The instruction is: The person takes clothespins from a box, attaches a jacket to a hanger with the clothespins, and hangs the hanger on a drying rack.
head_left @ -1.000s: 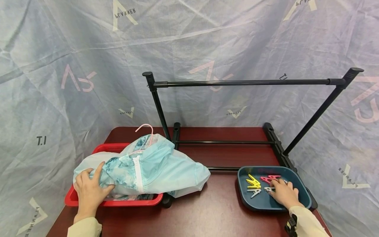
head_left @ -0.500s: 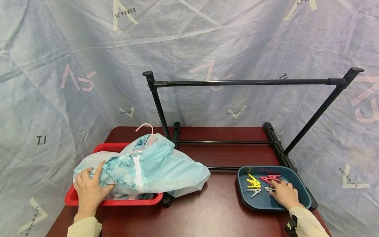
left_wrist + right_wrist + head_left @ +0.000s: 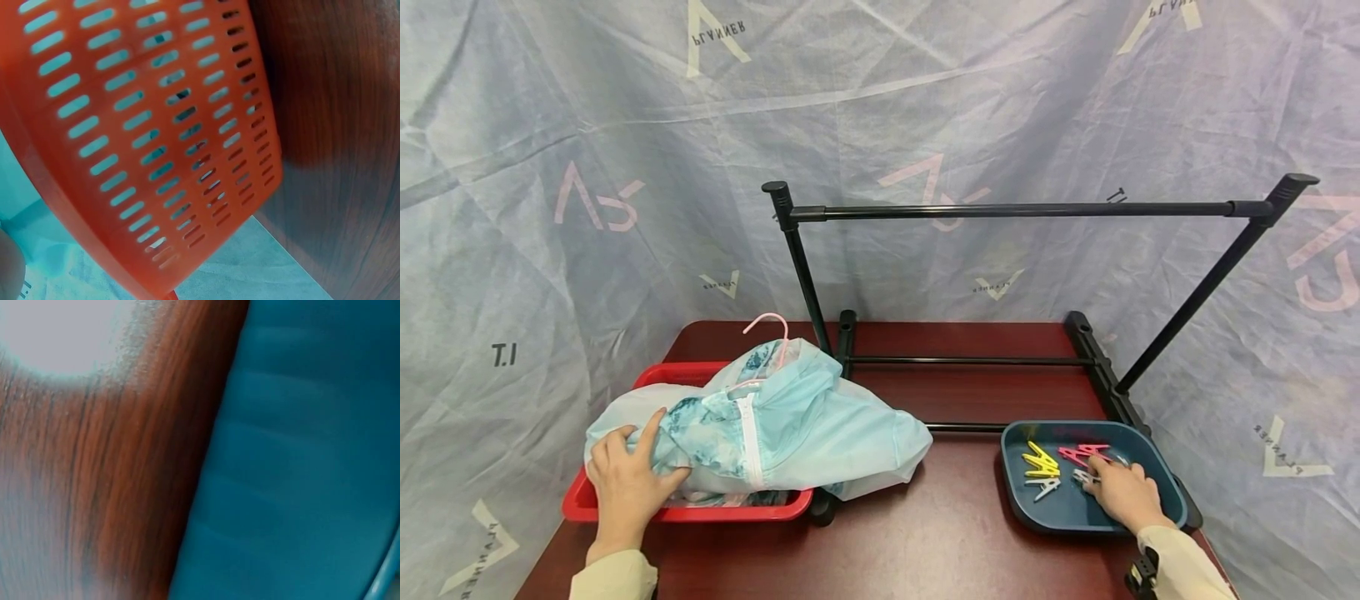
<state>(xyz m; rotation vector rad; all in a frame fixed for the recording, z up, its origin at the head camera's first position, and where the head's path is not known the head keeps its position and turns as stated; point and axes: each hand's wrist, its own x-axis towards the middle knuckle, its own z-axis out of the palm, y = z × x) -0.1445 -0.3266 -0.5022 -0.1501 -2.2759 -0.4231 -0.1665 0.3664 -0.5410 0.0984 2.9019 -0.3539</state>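
Observation:
My left hand (image 3: 628,483) lies with spread fingers on a light blue jacket (image 3: 805,425) with a white zipper. A pink hanger (image 3: 786,329) sticks out at its neck. The jacket is heaped over a red basket (image 3: 730,513), whose slotted side (image 3: 144,125) fills much of the left wrist view. Over at the right, my right hand (image 3: 1126,495) reaches into a blue tray (image 3: 1022,515) and pinches a pale grey clothespin (image 3: 1084,477). Its fingertips partly hide that clothespin. Yellow clothespins (image 3: 1042,460), red clothespins (image 3: 1082,453) and another pale clothespin (image 3: 1045,486) lie beside it.
A black garment rack (image 3: 1030,210) stands at the back of the dark red-brown table (image 3: 925,533). Its right foot runs behind the tray, and its left foot is partly under the jacket. A grey printed sheet (image 3: 880,108) hangs behind everything.
The pale grey clothespin at my right fingertips has turned a little, and my right hand has shifted slightly. My left hand and the jacket stay put.

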